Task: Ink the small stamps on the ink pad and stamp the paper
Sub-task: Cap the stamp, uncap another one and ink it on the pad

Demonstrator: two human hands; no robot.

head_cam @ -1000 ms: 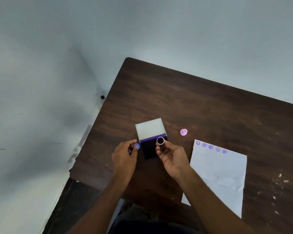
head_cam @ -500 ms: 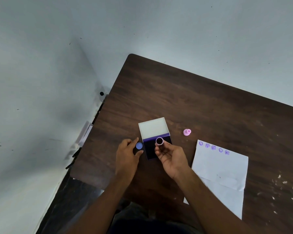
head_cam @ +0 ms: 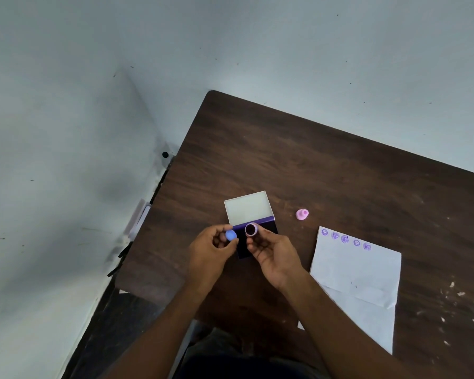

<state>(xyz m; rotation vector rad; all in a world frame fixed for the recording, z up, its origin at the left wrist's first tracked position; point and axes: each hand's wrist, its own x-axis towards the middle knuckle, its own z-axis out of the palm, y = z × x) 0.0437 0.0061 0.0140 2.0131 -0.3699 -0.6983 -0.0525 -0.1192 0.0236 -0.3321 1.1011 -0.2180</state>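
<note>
An open ink pad with a dark purple pad and a raised white lid lies mid-table. Just above its near part, my right hand pinches a small purple stamp with its dark inked face turned up toward me. My left hand holds a small blue cap between thumb and fingers, close beside the stamp. A pink stamp stands alone to the right of the pad. The white paper lies at the right with several purple prints along its top edge.
The dark wooden table stands in a corner, with white walls behind and to the left. Its left edge runs close to my left hand. White crumbs are scattered at the right. Dark strips lie on the floor at left.
My left hand has lifted and turned the blue cap toward the stamp. The two hands have drawn slightly closer together over the ink pad.
</note>
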